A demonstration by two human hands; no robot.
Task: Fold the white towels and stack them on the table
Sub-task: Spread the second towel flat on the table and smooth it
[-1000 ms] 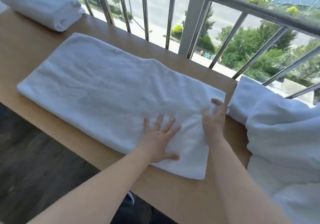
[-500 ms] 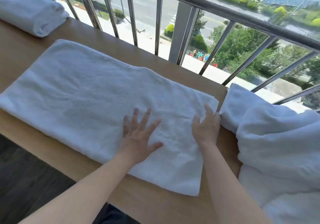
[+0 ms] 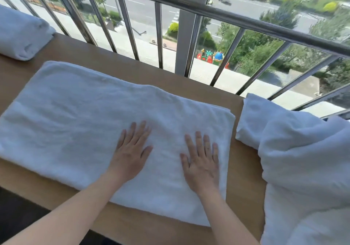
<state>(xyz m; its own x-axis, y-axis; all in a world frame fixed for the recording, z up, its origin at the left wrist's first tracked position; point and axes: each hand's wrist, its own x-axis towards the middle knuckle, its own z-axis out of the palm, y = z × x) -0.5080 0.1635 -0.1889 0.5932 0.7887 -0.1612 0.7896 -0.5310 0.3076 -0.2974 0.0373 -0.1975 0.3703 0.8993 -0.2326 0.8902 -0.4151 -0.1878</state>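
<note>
A white towel [image 3: 75, 119], folded into a long strip, lies flat across the wooden table [image 3: 113, 59]. My left hand [image 3: 131, 152] rests palm down on its right half, fingers spread. My right hand [image 3: 202, 161] lies flat beside it, closer to the towel's right end, fingers apart. Neither hand grips the cloth. A folded white towel [image 3: 20, 34] sits at the table's far left corner. A heap of unfolded white towels [image 3: 303, 159] is piled on the right.
A metal railing [image 3: 236, 19] with slanted bars runs along the table's far edge, with a street and trees far below. The table's near edge [image 3: 151, 231] is close to my body, over a dark floor [image 3: 17, 208].
My right hand has let go of the towel's right end and now lies flat on it. My left hand slid slightly. The view shifted left and down.
</note>
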